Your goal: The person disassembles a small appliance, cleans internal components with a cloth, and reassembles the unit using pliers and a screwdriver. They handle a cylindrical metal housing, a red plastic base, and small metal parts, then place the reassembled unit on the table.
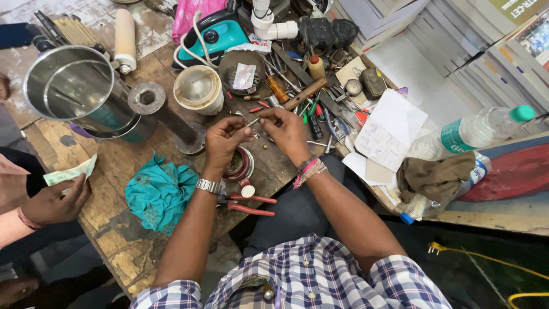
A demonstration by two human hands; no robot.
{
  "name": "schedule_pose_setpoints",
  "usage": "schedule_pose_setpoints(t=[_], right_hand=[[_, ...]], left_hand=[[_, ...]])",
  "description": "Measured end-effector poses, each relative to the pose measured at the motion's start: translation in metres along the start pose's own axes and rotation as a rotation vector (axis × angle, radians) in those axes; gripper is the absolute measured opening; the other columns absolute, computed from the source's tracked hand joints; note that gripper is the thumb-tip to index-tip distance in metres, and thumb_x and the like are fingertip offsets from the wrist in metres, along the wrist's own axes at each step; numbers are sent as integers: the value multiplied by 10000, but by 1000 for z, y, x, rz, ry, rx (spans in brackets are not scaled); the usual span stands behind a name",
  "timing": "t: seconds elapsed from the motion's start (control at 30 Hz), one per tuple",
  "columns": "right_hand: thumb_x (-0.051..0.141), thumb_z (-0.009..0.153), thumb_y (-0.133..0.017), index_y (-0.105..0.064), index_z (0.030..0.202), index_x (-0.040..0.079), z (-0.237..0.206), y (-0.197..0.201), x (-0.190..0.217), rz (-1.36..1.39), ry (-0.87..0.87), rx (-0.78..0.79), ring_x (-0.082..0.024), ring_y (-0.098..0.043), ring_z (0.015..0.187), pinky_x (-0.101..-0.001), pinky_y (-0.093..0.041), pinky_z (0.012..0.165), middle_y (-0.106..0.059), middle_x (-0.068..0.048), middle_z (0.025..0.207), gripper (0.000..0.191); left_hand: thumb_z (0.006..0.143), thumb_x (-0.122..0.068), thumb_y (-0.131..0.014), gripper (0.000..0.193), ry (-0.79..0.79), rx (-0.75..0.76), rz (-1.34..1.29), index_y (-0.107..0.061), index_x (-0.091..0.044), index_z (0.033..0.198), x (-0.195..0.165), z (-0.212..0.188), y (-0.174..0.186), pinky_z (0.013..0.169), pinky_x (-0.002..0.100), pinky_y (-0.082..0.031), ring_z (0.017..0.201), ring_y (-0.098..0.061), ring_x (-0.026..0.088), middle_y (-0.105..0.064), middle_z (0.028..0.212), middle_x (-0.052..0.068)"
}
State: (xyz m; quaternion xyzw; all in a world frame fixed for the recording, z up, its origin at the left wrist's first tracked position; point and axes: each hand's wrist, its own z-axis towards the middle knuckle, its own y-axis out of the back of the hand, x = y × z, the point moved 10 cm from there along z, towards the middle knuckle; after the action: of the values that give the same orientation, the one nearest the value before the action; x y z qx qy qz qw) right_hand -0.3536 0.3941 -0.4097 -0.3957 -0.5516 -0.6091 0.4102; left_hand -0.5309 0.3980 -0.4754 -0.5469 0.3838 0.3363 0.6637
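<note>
Both hands meet above the cluttered wooden counter (pixel 120 166): the left hand (pixel 225 139) and right hand (pixel 287 130) have their fingers pinched on a small metal part (pixel 253 121), held up close for fine work, red-handled pliers (pixel 251 205) lying within reach.

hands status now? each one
Left hand: closed, pinching one end of a small metal part.
Right hand: closed, fingers pinched at the same part.
</note>
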Motion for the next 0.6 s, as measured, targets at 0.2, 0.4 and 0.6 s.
schedule_pose_setpoints(t=[0.2,0.4,0.6], right_hand=[[95,883,-750,-774,1063,70,-11,8,31,-104,232,34,-110,-722,788,-262,-558,690,-773,-46,934,183],[104,922,-730,-766,1113,69,-23,-1,67,-243,516,295,-232,-730,926,-349,-588,808,-738,-83,1024,198],[183,925,-766,-763,1104,54,20,29,45,-132,278,270,-169,-726,905,-350,-579,807,-782,-62,1001,220]], left_hand=[[933,7,-726,234,38,28,-8,-651,62,1148,4,-1,-2,806,362,-667,919,-731,176,-717,1050,109],[932,9,-737,225,42,42,35,-665,61,1139,3,0,0,803,376,-668,918,-722,186,-707,1055,113],[948,14,-720,220,78,53,-158,-650,42,1155,2,-1,4,809,426,-666,905,-736,240,-696,1033,114]])
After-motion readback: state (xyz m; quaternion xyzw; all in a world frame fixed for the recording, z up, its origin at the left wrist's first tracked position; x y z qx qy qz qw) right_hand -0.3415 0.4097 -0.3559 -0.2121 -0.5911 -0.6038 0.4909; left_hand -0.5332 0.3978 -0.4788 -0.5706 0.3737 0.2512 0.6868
